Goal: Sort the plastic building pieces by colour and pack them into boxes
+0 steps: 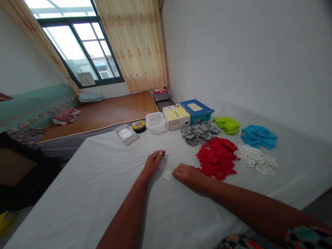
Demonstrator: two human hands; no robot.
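Between the two hands, two small white lattice pieces are seen above the white cloth. The first, the farther piece [161, 165], is found right at the inner side of the left hand [154, 162], just below its thumb; whether it is gripped or merely lain beside cannot be told. That hand is kept narrow, its fingers drawn in together. And across to the right hand [187, 174]: the nearer piece [168, 175] is met at its fingertips, with the piece's right edge reached by them. Those fingers are curled and bunched, yet whether the edge is pinched or only touched cannot be made out. Just beyond the right hand, a red heap [217, 158] is piled on the white cloth [103, 193], flanked by a white heap [256, 159] to its right. Behind it, a grey heap [198, 132] is spread, with green [226, 125] and blue [258, 136] heaps set farther right.
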